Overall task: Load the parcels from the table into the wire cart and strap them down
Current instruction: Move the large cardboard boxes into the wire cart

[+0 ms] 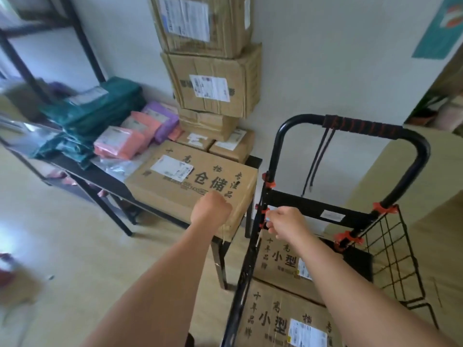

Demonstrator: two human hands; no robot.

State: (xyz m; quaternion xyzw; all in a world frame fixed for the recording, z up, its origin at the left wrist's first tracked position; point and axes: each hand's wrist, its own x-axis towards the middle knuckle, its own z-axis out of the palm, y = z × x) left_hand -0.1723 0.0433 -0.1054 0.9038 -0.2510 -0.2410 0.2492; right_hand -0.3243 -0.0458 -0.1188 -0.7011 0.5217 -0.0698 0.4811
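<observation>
Nearest, two cardboard boxes (283,319) printed alike lie in the wire cart (395,259), one beyond the other. Just above them the right hand (285,225) sits at the cart's left upright by the orange clips (263,211). Its fingers are curled round the post as far as shows, which I judge to be a steadying hold.

The left hand (210,209) is at the near top edge of the large box (190,179), which overhangs the corner of the table (105,179) just beside the cart. Its fingers are curled under and hidden behind the knuckles, so I cannot tell whether they grip the box or only press on it.

The step in hand looks to be getting this box across. One hand at an edge will hardly lift something so broad. Better to draw it out over the corner, bring the right hand to its far side and carry it level with both. Lower it flat onto the two boxes, clear of the upright and clips. A cart let go may roll, so it should stay close against the table.

Farther along the table lie pink mailers (120,144), a purple mailer (162,121) and green bags (100,106) — all yet to load. At the wall rises a tall stack of boxes (213,81). Black straps (318,156) hang loose from the cart's handle (363,127), not yet in use.
</observation>
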